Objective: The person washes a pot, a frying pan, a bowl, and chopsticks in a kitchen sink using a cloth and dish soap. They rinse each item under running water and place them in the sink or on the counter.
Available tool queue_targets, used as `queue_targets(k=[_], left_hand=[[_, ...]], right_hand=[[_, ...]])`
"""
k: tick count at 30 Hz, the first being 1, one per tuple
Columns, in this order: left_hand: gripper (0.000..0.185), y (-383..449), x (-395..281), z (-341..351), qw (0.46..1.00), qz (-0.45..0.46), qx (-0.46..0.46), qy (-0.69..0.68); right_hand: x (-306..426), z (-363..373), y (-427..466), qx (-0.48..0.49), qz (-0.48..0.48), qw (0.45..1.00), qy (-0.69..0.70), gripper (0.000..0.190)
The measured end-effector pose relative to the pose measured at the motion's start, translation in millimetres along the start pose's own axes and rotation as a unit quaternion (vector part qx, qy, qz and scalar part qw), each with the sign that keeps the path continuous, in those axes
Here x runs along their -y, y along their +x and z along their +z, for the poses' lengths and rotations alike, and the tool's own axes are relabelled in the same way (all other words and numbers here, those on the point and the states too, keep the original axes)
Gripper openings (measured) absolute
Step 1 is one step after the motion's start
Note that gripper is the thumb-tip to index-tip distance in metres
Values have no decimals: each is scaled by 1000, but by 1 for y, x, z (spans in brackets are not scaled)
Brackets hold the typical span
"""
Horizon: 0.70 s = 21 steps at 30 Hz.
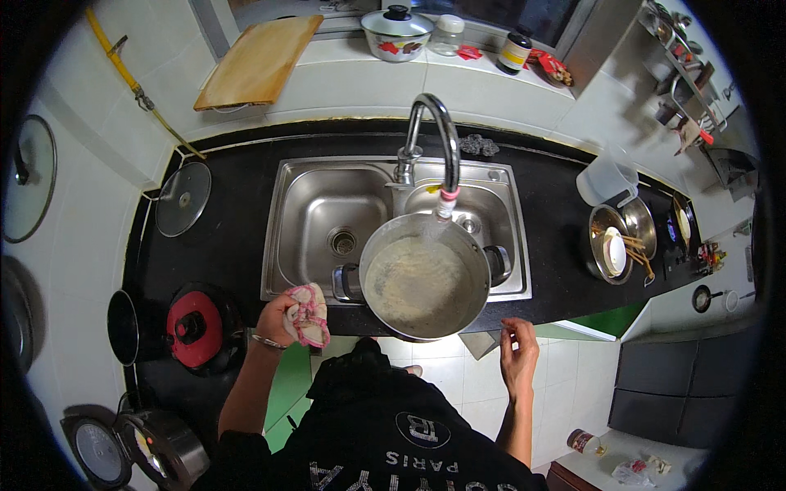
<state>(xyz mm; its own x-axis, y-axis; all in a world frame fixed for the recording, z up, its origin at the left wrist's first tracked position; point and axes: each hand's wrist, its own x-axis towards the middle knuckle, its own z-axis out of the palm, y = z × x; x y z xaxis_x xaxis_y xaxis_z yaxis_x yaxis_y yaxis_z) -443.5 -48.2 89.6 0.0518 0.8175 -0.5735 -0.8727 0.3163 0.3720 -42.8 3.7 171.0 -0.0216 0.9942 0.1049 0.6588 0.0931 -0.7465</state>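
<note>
My left hand (277, 320) is closed on a white cloth with pink trim (309, 315), at the counter's front edge left of a large metal pot. The pot (425, 277) has two handles, holds cloudy liquid and rests over the front of a double stainless-steel sink (273, 245). Water seems to run into it from the curved chrome faucet (453, 153), whose pink-ringed nozzle hangs over the pot's back rim. To the right of the pot, my right hand (519, 348) is held by the counter edge with its fingers curled loosely and nothing visible in them.
A red-lidded pot (195, 329) and a glass lid (183, 199) are on the left counter. On the right are metal bowls with chopsticks (608, 245) and a clear plastic jug (607, 177). A wooden cutting board (261, 61) and a lidded enamel pot (397, 37) stand on the ledge behind.
</note>
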Motion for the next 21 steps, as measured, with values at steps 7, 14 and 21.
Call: queue_targets(k=[7,14,21], left_hand=[[28,33,-4,-18,999,-48,-19,2],[30,40,-8,-24,997,-68,-30,21],[29,22,-2,-3,905,24,-101,413]], right_hand=[[23,27,27,7,8,1000,-18,15],[4,23,51,14,18,999,-49,17],[-33,12,100,45,-7,998,-47,19]])
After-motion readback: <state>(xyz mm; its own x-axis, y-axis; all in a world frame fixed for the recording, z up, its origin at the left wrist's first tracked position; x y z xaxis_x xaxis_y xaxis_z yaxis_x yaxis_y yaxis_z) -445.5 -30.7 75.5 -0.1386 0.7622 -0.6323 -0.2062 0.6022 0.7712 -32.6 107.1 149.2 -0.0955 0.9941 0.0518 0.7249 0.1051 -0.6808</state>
